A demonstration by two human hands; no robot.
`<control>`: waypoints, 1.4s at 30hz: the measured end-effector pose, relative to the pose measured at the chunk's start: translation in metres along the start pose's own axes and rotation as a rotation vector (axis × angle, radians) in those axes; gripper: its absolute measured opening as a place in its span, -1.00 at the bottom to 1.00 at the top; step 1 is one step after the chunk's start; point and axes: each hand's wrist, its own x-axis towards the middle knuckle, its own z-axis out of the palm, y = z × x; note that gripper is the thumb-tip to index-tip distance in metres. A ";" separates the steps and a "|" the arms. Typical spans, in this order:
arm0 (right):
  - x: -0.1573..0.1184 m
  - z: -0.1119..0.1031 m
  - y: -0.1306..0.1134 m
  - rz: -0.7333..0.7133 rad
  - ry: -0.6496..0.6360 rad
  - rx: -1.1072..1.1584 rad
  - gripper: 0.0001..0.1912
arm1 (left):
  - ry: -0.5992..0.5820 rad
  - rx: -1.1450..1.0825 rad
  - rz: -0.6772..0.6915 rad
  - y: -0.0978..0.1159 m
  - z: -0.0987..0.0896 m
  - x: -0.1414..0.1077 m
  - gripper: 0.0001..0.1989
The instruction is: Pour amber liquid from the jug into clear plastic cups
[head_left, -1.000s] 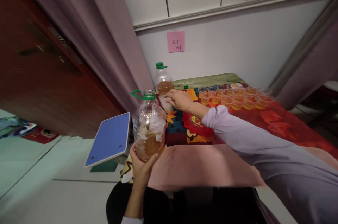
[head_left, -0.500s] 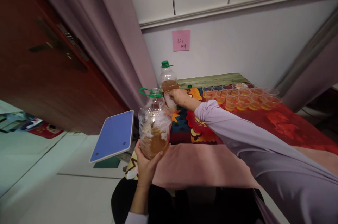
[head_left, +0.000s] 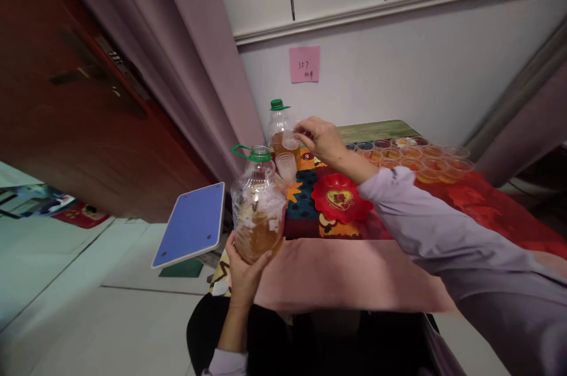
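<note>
My left hand (head_left: 248,267) grips the lower part of a clear plastic jug (head_left: 258,216), which is uncapped, has a green handle and holds amber liquid. Above the table my right hand (head_left: 321,139) pinches a clear plastic cup (head_left: 290,139) at its edge. Just below that cup stands a stack of clear cups (head_left: 286,167). A second jug (head_left: 279,122) with a green cap and amber liquid stands behind the stack. Rows of cups with liquid (head_left: 411,157) fill the table's right side, partly hidden by my forearm.
A red scalloped plate (head_left: 340,199) lies on the patterned tablecloth under my right forearm. Beside the table at left is a blue-topped stool or board (head_left: 191,224). A pink note (head_left: 304,64) is stuck to the wall. Along the table's front runs pink cloth (head_left: 349,272).
My right hand has risen from the cup stack and moved right, lifting one cup away. The red plate shows more fully now. My left hand keeps its hold on the jug.
</note>
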 end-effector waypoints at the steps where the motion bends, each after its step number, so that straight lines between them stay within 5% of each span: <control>1: -0.014 -0.010 0.005 -0.006 0.028 0.002 -0.79 | -0.001 0.000 0.000 0.000 0.000 0.000 0.13; 5: -0.096 -0.027 0.029 0.040 -0.096 -0.067 -0.79 | -0.006 -0.010 -0.010 -0.001 0.002 0.000 0.16; 8: -0.156 -0.018 0.046 0.121 -0.235 -0.111 -0.78 | -0.001 0.019 -0.006 -0.003 0.003 0.001 0.16; 11: -0.187 -0.006 0.058 0.170 -0.314 -0.149 -0.77 | 0.012 0.025 -0.004 -0.006 0.003 0.003 0.21; 19: -0.191 -0.009 0.063 0.204 -0.353 -0.160 -0.72 | 0.010 0.027 0.023 -0.007 0.004 0.004 0.29; 24: -0.195 -0.019 0.037 0.285 -0.020 0.112 -0.64 | 0.014 0.005 -0.004 -0.004 0.006 0.003 0.19; 27: -0.199 0.004 0.006 0.471 0.128 0.519 -0.65 | 0.001 0.030 0.018 0.002 0.007 0.001 0.11; 34: -0.204 0.087 -0.044 0.686 0.049 1.247 -0.10 | -0.016 0.142 0.097 0.017 0.009 -0.005 0.21; 42: -0.207 0.081 -0.040 0.598 0.035 1.513 0.01 | -0.050 0.330 0.204 0.032 0.012 -0.006 0.26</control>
